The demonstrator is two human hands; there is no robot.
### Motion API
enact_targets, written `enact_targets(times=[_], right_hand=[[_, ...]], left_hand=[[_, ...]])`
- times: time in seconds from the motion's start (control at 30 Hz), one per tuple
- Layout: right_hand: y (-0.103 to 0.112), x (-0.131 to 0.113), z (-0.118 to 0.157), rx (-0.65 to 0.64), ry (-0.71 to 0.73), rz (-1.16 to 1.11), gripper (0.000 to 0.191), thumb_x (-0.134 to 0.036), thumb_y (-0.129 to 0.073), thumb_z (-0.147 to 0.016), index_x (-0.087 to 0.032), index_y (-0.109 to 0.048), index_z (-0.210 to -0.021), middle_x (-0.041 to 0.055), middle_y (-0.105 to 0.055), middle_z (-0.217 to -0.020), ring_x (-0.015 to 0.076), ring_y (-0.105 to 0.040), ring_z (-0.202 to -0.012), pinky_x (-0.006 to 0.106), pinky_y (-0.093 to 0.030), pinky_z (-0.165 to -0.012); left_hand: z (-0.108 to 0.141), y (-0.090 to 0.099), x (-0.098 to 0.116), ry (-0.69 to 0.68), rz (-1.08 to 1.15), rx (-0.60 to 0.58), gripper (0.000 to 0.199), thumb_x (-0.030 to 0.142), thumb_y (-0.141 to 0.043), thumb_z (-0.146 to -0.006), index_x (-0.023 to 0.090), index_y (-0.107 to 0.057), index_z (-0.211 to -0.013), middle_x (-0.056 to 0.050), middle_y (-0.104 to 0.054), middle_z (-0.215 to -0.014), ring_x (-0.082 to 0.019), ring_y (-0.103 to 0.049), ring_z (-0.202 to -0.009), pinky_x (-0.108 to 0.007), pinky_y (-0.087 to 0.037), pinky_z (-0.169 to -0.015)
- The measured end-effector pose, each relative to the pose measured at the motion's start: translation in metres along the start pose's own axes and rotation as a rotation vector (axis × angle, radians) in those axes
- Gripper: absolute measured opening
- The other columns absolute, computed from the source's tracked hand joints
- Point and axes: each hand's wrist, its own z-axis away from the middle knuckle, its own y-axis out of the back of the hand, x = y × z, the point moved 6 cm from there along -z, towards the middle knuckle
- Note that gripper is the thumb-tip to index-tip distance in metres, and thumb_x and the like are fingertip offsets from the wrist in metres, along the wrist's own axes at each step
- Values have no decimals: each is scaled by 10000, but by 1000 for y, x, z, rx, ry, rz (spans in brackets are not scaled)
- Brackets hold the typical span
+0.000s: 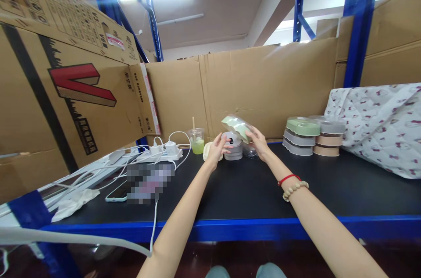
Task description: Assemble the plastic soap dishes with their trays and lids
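Observation:
My right hand (259,142) grips the near right end of a pale green wavy-edged container (237,126) with a clear cover, held tilted above the shelf. My left hand (215,151) is open with its fingers apart, to the left of that container. Just behind and below my hands stands a stack of light grey round containers (233,151). A cream-coloured round piece (206,151) lies partly behind my left hand. Beside the grey stack, a clear plastic piece (250,151) is partly hidden by my right hand.
Green, grey and tan containers (297,140) stand stacked on the right, near a patterned cloth (381,129). A drink cup with a straw (197,142), a power strip (167,153), white cables and a phone (116,192) occupy the left. Cardboard (263,89) walls the back.

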Motion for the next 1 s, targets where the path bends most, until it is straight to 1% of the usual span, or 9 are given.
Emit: enact_targets(times=[0.13, 0.3, 0.37, 0.47, 0.53, 0.63, 0.77, 0.87, 1.0], right_hand=[[-22, 3, 11, -211, 2, 17, 506, -398, -736, -528, -251, -653, -1005, 34, -700, -990, 198, -640, -906, 313, -521, -732], [-30, 6, 14, -264, -4, 116, 474, -462, -689, -614, -257, -632, -1037, 38, -701, -964, 192, -641, -927, 310, -518, -744], [-28, 7, 11, -222, -3, 134, 436, -519, -592, -707, -265, -626, -1059, 40, -697, -982, 188, -648, -925, 303, -519, -743], [-14, 3, 4, -50, 31, 142, 453, -552, -467, -785, -249, -620, -1084, 60, -681, -1041, 194, -645, -945, 304, -516, -759], [1, -2, 2, 109, 86, 211, 452, -513, -532, -755, -222, -617, -1090, 82, -653, -1110, 209, -622, -986, 322, -504, -798], [22, -7, 4, 280, 148, 506, 441, -383, -684, -642, -203, -638, -1042, 109, -610, -1155, 244, -580, -1041, 367, -464, -867], [35, 0, 5, 279, 132, 908, 385, -301, -735, -595, -244, -655, -967, 82, -598, -1101, 262, -568, -1026, 405, -448, -847], [35, 11, 4, 223, 108, 1036, 366, -299, -750, -591, -265, -652, -942, 55, -604, -1030, 252, -574, -998, 384, -455, -802], [32, 23, 3, 162, 71, 1111, 388, -334, -742, -618, -275, -647, -990, 69, -596, -1028, 274, -563, -1021, 396, -449, -798]], left_hand=[[5, -11, -8, 146, 103, -162, 546, 488, -611, -770, 151, -531, -1193, -109, -682, -886, -186, -682, -695, -307, -529, -677], [4, -5, -9, 141, 140, -79, 459, 438, -651, -746, 176, -575, -1115, -97, -686, -965, -187, -674, -843, -313, -516, -779], [4, -5, -7, 130, 153, -58, 469, 431, -664, -728, 190, -576, -1120, -90, -688, -973, -192, -666, -878, -308, -517, -779], [4, -3, -2, 103, 191, -17, 437, 425, -648, -734, 193, -587, -1100, -78, -687, -961, -193, -659, -885, -299, -521, -761], [4, 0, 0, 93, 224, 32, 393, 439, -609, -761, 172, -603, -1049, -80, -683, -936, -185, -656, -848, -291, -519, -743], [2, 8, -1, 101, 252, 111, 399, 495, -533, -797, 148, -611, -979, -83, -670, -866, -165, -645, -755, -277, -512, -696], [-1, 14, -3, 106, 249, 130, 527, 634, -462, -770, 162, -608, -956, -72, -653, -814, -163, -634, -711, -264, -494, -643], [-3, 16, -6, 119, 245, 130, 601, 702, -404, -749, 171, -610, -941, -63, -647, -780, -167, -629, -694, -257, -474, -609], [-3, 16, -6, 121, 249, 127, 593, 693, -343, -785, 188, -618, -930, -49, -655, -781, -161, -622, -698, -250, -462, -600]])
